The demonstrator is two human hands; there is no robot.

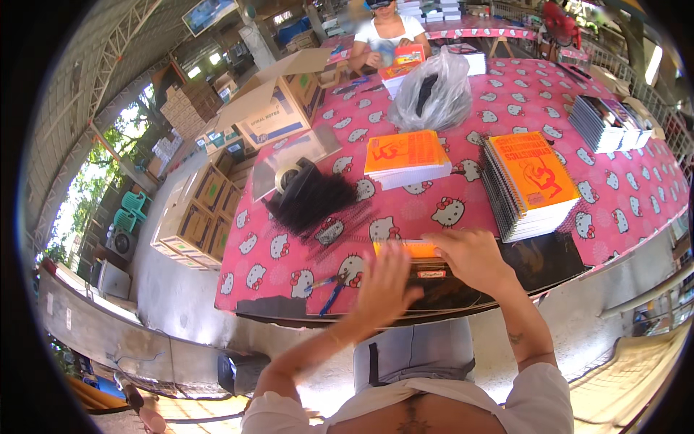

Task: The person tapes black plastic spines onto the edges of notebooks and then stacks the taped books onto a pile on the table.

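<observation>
An orange-covered notebook (413,249) lies at the near table edge, partly hidden by my hands. My left hand (387,286) rests over its left end, fingers stretched out and thumb apart. At the other end, the fingers of my right hand (470,260) curl onto the notebook and grip it. A blue-handled tool (332,295) lies just left of my left hand. Beyond sits a tangled heap of black spiral binding coils (318,199). One stack of orange-covered books (408,158) stands ahead, and coil-bound orange notebooks (531,184) are piled to the right.
A clear plastic bag (432,90) holding something dark stands farther back on the pink patterned table (347,134). Beside the coils is a tape roll (289,176). Cardboard boxes (278,108) line the left side. Across the table, another person (390,36) handles books.
</observation>
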